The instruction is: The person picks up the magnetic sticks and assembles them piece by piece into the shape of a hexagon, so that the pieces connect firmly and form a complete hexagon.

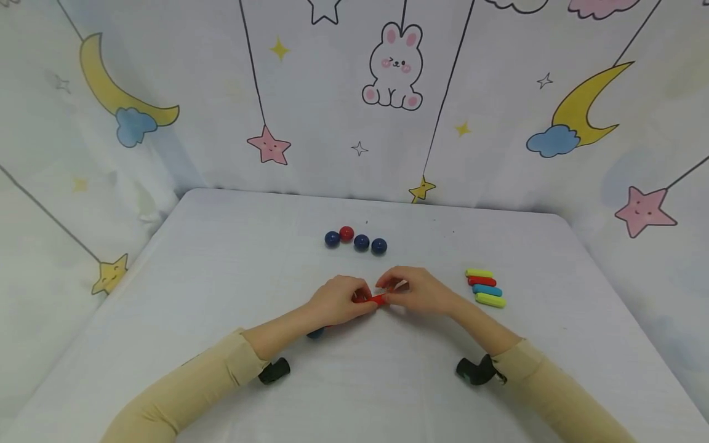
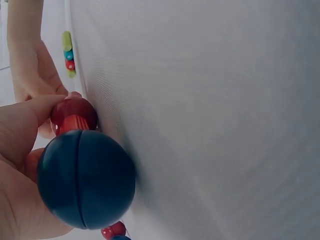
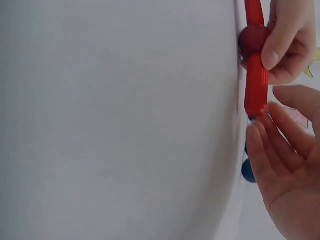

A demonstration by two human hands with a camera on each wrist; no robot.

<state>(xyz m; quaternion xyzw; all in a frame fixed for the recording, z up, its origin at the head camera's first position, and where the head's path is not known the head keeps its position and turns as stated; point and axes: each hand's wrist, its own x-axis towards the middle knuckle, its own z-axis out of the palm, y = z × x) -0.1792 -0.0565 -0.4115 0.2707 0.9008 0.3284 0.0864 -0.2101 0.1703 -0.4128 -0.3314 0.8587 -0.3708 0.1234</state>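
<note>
My left hand (image 1: 340,298) grips a joined piece low over the white table, its thumb against a red ball (image 3: 252,40). From that ball a red ribbed stick (image 3: 256,87) points toward my right hand (image 1: 418,292). On the other side, another red stick (image 2: 74,124) runs to a dark blue ball (image 2: 87,180) with a groove round it. My right hand's fingertips sit right at the free end of the first stick, fingers fairly straight and spread. Part of the piece is hidden behind the left hand in the head view.
Beyond the hands lie a red ball (image 1: 346,233) and several dark blue balls (image 1: 362,242). To the right are a red stick (image 1: 482,281), a blue stick (image 1: 487,290) and two yellow-green sticks (image 1: 490,300). A patterned cloth (image 1: 332,92) hangs behind the table (image 1: 249,246).
</note>
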